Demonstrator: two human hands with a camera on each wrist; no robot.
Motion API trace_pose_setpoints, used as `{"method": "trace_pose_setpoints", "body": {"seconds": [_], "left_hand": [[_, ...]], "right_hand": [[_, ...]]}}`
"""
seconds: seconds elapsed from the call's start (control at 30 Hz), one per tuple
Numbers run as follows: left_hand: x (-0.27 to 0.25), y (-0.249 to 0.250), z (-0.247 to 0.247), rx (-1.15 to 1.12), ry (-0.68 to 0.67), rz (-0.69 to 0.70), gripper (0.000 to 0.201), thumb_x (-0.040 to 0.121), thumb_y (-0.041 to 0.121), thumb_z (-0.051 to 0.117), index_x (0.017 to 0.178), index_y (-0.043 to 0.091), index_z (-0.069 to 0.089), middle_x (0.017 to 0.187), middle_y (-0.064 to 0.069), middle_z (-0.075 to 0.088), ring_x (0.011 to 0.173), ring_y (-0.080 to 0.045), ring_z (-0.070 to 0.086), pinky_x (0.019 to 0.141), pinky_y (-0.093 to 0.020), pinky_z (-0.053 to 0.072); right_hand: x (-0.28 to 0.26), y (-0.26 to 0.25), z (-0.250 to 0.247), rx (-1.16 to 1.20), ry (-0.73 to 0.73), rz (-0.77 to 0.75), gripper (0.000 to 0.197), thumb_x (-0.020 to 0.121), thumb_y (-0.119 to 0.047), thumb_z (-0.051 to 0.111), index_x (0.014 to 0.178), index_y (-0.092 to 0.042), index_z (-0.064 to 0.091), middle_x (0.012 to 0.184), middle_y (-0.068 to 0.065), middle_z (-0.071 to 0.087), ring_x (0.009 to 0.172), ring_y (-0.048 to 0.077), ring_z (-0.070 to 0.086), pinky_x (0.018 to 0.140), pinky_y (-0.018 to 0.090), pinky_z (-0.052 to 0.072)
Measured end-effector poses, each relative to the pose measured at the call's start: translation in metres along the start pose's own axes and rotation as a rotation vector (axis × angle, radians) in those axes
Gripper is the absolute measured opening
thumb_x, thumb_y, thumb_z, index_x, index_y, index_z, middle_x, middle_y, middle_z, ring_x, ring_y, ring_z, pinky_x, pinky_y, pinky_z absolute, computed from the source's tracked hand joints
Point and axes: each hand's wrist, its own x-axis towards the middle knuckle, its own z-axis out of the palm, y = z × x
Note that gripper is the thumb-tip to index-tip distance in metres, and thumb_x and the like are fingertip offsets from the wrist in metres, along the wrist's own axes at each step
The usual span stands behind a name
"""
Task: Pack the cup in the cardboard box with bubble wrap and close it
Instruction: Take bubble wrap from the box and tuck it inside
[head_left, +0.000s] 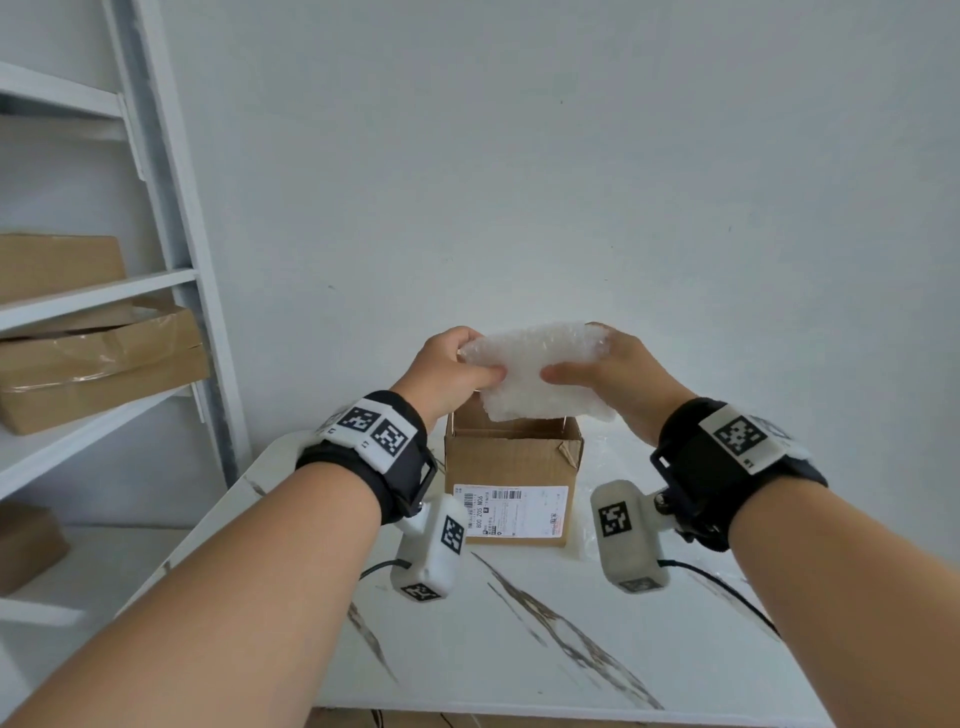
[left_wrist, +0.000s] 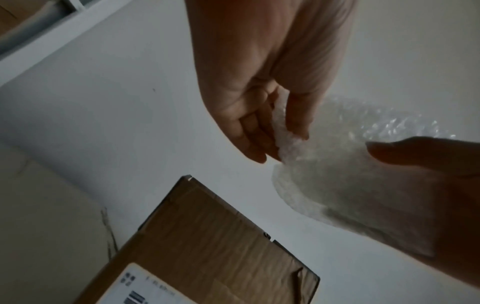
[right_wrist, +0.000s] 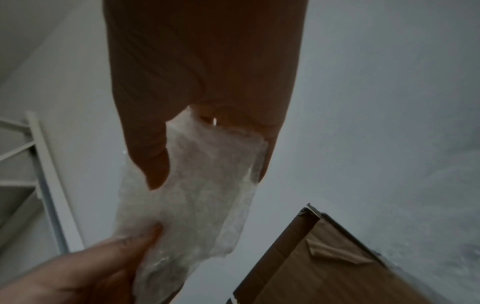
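Pinching a folded pad of bubble wrap (head_left: 535, 371) at both ends, in the air just above the open top of the cardboard box (head_left: 511, 467). Left grip (head_left: 447, 371) closed on the left edge, thumb on the near face and fingers behind; right grip (head_left: 618, 379) likewise closed on the right edge, thumb in front, fingers wrapped round the back. Box standing on the marble-veined tabletop (head_left: 519, 649), top open, shipping label (head_left: 511, 512) on the near wall. No cup in view anywhere: cannot tell whether already down in the box, hidden by its walls and the pad, or rolled inside the wrap, though looking too flat and limp for that. Judging the wrap as very light, soft and springy, somewhat slick plastic, easy to crumple and quick to unfold once released; best taken as here, by opposite edges with a light pinch, then pressed down into the box with flat fingers so as to stay put. Worth treating the cup, if below, as fragile: lower the pad gently, no hard push. Box likely light and thin-walled, with a torn, creased flap corner at the right; better steadied by a side wall while folding flaps. Spare cartons (head_left: 104, 364) on the white shelf (head_left: 98, 296) at the left, well apart from the work.
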Motion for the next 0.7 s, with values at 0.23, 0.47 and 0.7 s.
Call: {"method": "trace_pose_setpoints", "body": {"seconds": [0.23, 0.47, 0.7], "left_hand": [[0.015, -0.021, -0.006, 0.028, 0.059, -0.122, 0.035, 0.082, -0.002, 0.061, 0.112, 0.017, 0.063, 0.119, -0.006, 0.064, 0.105, -0.017, 0.059, 0.074, -0.022, 0.045], [0.042, -0.055, 0.009, 0.315, -0.05, -0.222, 0.066, 0.086, 0.003, 0.061, 0.145, 0.019, 0.038, 0.149, -0.007, 0.041, 0.132, -0.028, 0.045, 0.101, -0.035, 0.044], [0.057, -0.075, 0.021, 0.606, -0.09, -0.274, 0.009, 0.083, 0.012, 0.06, 0.077, 0.011, 0.066, 0.088, -0.012, 0.068, 0.084, -0.028, 0.063, 0.066, -0.026, 0.045]], "right_hand": [[0.01, 0.011, 0.0, -0.112, 0.289, -0.093, 0.031, 0.075, -0.022, 0.077, 0.082, 0.005, 0.063, 0.076, 0.01, 0.059, 0.07, 0.023, 0.056, 0.066, 0.033, 0.046], [0.015, 0.02, 0.018, -0.467, 0.232, -0.286, 0.016, 0.082, -0.017, 0.066, 0.066, -0.018, 0.06, 0.056, -0.005, 0.053, 0.051, 0.013, 0.047, 0.051, 0.02, 0.042], [0.015, 0.06, 0.021, -0.735, 0.031, -0.258, 0.028, 0.077, -0.012, 0.06, 0.103, -0.021, 0.068, 0.097, -0.002, 0.066, 0.095, 0.018, 0.058, 0.082, 0.029, 0.048]]}}
